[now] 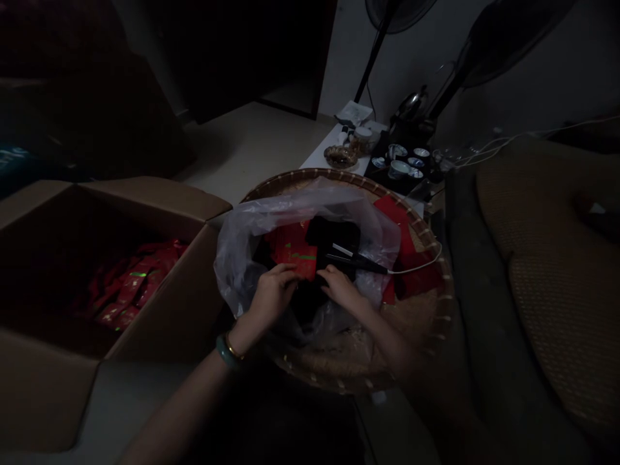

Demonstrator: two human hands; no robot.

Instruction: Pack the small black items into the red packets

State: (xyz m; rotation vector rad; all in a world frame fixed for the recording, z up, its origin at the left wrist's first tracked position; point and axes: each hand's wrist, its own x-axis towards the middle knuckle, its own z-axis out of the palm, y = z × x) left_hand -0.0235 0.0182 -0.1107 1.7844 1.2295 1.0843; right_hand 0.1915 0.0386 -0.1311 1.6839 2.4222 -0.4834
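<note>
A round woven basket [426, 323] sits in front of me in dim light. Inside it lies a clear plastic bag [242, 245] with red packets [293, 252] and something black in it. My left hand [274, 290], with a green bangle at the wrist, has its fingers closed on the edge of a red packet. My right hand [341, 287] is beside it, fingers curled down into the bag near a black pen-like tool [358, 260]; what it holds is hidden. More red packets [411, 258] lie at the basket's right side.
An open cardboard box [159, 303] on my left holds several red packets [130, 284]. Behind the basket a low table carries a tea set [402, 165] and a kettle [411, 106]. Two fan stands rise at the back. A woven cushion [552, 258] lies to the right.
</note>
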